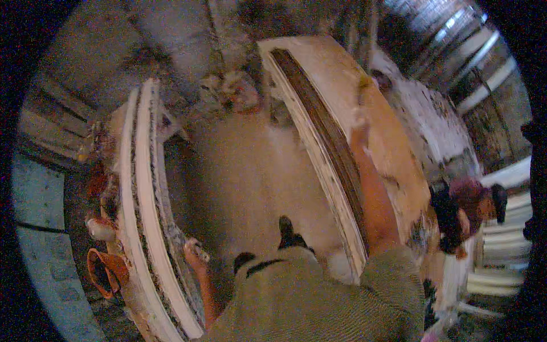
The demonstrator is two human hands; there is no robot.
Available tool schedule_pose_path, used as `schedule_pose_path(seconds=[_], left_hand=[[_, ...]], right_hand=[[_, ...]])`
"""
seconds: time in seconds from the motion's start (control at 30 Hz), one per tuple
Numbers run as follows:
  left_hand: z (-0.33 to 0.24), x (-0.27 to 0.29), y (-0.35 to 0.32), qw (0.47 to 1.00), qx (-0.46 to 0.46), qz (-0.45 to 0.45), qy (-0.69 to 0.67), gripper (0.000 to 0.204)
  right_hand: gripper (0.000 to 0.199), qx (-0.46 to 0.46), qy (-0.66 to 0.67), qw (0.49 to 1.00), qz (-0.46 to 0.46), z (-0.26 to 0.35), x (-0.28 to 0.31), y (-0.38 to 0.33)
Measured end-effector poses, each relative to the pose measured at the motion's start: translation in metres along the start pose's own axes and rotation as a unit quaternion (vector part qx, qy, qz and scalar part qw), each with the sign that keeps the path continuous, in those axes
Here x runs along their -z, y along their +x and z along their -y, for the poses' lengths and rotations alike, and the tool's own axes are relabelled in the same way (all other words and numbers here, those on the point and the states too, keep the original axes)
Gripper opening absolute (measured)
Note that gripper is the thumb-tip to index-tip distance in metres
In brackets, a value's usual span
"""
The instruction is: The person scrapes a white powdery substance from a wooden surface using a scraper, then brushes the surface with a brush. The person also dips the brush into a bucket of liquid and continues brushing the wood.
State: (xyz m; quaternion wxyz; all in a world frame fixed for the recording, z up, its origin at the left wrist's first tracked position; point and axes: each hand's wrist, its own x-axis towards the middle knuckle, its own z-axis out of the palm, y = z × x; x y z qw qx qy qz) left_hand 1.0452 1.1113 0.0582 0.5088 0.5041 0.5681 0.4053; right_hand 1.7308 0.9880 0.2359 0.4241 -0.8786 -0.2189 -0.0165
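Observation:
My right hand [359,130] reaches out over the long tan board on the right bench [327,60]. Its fingers are closed round a slim brush-like tool [362,94] that points away from me; motion blurs its tip. A dark brown strip of wood [310,94] lies lengthwise on that bench, left of my right forearm. Low at my left side, my left hand [196,255] is closed beside the inner edge of the left bench. Something small and pale shows at its fingers, too blurred to name. Long white strips [149,171] run along the left bench.
An orange bucket [106,272] stands at the left bench's outer side, with a white container [101,229] just beyond. Between the benches runs a dusty floor [250,165], with blurred clutter at its far end. A blurred person [470,199] in dark and purple clothing appears at right.

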Motion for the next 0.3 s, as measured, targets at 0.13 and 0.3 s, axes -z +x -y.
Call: schedule_pose_path(seconds=[0.13,0.3], left_hand=[[-0.014,-0.031,-0.035,0.991,-0.009,0.09,-0.094,0.039],[-0.017,-0.049,-0.076,0.966,0.014,0.204,-0.157,0.028]], right_hand=[[0.033,-0.035,-0.047,0.998,-0.01,-0.039,0.087,-0.116],[0.029,-0.068,-0.027,0.995,-0.071,-0.049,0.201,-0.261]])
